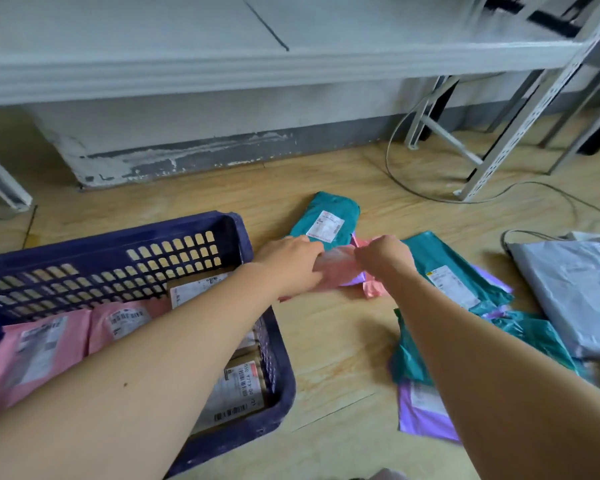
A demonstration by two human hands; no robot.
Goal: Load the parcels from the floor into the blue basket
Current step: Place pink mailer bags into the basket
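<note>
- Wooden floor point(326, 341): carries the basket at left and the loose parcels at right.
- Blue basket point(84, 242): slatted plastic crate, part-filled. It holds pink mailers point(32, 348) at its left and labelled cardboard boxes point(236, 386) along its right wall.
- Grey mailer point(575, 296): lies at the right edge of the view, well apart from the basket.
- Teal mailers: one lies beyond the hands point(326, 209), one under the right forearm point(440, 258), and one nearer point(409, 358).
- Purple mailer point(420, 410): partly under the nearest teal one.
- Pink parcel point(338, 268): soft mailer just right of the basket's far right corner, low over the floor and overlapping the far teal mailer's near end.
- Left hand point(288, 261): fingers curled round the pink parcel's left end.
- Right hand point(385, 258): pinches the parcel's right end.
- Step in hand: picking up the pink parcel, judging by the two-handed hold.
- Next move: likely a lift clear of the rim and a carry leftward, then a drop onto the parcels already inside.
</note>
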